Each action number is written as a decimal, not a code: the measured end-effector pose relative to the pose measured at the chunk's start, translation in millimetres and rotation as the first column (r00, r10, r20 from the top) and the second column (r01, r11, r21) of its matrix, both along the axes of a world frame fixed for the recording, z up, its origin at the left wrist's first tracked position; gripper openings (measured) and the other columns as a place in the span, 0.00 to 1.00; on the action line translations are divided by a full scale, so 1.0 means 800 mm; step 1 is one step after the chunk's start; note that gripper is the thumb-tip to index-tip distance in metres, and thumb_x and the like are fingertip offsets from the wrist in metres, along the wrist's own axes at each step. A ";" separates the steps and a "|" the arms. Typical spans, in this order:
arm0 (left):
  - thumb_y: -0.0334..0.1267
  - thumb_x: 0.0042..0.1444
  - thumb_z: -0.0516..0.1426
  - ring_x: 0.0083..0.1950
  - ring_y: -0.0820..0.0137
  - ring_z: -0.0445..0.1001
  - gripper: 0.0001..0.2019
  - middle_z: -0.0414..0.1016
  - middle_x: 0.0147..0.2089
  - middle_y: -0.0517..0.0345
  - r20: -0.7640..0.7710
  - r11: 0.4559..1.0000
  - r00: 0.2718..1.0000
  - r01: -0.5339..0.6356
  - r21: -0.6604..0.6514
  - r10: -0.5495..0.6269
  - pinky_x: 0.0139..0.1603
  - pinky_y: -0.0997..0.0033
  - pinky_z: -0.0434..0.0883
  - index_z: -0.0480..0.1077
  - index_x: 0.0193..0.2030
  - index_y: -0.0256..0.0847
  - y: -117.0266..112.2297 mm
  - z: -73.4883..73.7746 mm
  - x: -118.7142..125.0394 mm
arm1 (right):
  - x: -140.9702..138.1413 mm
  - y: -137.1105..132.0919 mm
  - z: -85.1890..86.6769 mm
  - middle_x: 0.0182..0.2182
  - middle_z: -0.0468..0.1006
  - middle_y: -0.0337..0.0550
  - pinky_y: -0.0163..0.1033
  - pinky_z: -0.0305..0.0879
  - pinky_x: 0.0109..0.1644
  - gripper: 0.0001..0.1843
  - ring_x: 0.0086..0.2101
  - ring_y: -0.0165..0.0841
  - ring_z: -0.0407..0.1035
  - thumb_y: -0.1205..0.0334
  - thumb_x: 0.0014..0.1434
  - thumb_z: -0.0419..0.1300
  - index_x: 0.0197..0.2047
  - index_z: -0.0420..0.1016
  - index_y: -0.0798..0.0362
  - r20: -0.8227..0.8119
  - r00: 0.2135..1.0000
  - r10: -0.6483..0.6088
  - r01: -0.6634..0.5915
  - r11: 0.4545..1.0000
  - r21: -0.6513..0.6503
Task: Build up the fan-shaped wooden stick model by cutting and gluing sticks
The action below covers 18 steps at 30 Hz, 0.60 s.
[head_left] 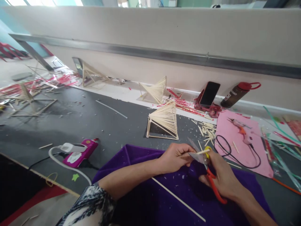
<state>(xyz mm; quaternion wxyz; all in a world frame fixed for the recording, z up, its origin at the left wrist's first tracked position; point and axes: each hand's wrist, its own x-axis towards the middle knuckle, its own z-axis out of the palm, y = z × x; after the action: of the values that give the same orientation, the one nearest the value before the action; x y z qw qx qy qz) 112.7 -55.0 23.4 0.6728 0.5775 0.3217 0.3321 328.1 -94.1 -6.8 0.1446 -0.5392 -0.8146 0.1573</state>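
My left hand (pixel 175 158) is closed, its fingertips pinched on a thin wooden stick (pixel 202 152) whose end reaches between the scissor blades. My right hand (pixel 222 174) grips scissors (pixel 213 185) with orange handles; the blades stand apart around the stick, close to my left fingertips. A longer wooden stick (pixel 178 199) slants across the purple cloth (pixel 138 157) below my left forearm. Just beyond my hands stands a frame of wooden sticks (pixel 163 122) with a twisted, fanned surface. Behind it is a similar stick frame (pixel 155 91).
Short stick pieces (pixel 208 131) lie beside a pink mat (pixel 231 121) holding a glue gun (pixel 245 133) and its cable. Behind are a propped phone (pixel 210 94) and a bottle (pixel 237 94). At left are a magenta power strip (pixel 81 153), a clear glue stick (pixel 111 109) and another stick frame (pixel 33 105).
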 end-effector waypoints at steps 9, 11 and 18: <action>0.42 0.56 0.56 0.17 0.83 0.53 0.10 0.63 0.19 0.66 0.120 0.985 0.979 -0.158 -0.074 0.166 0.18 0.82 0.50 0.70 0.34 0.35 0.025 0.034 -0.028 | 0.071 -0.025 -0.012 0.45 0.69 0.52 0.47 0.63 0.46 0.26 0.44 0.45 0.65 0.56 0.48 0.63 0.48 0.61 0.54 0.201 0.980 -0.008 -0.009 0.996 0.084; 0.42 0.55 0.56 0.16 0.83 0.53 0.11 0.65 0.20 0.65 0.073 0.988 0.990 -0.112 -0.108 0.121 0.17 0.82 0.49 0.70 0.37 0.34 0.030 0.032 -0.028 | 0.077 -0.029 -0.015 0.46 0.70 0.52 0.50 0.60 0.50 0.24 0.46 0.46 0.64 0.58 0.48 0.62 0.48 0.64 0.54 0.269 0.962 0.044 -0.065 0.996 0.068; 0.43 0.55 0.55 0.18 0.82 0.55 0.13 0.68 0.22 0.62 -0.196 0.999 0.980 0.004 -0.040 -0.012 0.18 0.81 0.52 0.72 0.40 0.34 0.031 0.020 -0.018 | 0.073 -0.020 0.008 0.48 0.71 0.56 0.52 0.59 0.53 0.32 0.48 0.48 0.64 0.64 0.39 0.66 0.50 0.71 0.58 0.452 0.882 0.136 -0.110 0.990 -0.083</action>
<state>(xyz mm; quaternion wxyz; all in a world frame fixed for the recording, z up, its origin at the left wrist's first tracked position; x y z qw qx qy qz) 98.2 -30.1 39.8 0.6503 0.5954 0.3908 0.2644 386.3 -110.0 -0.1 -0.0757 -0.5121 -0.8537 0.0573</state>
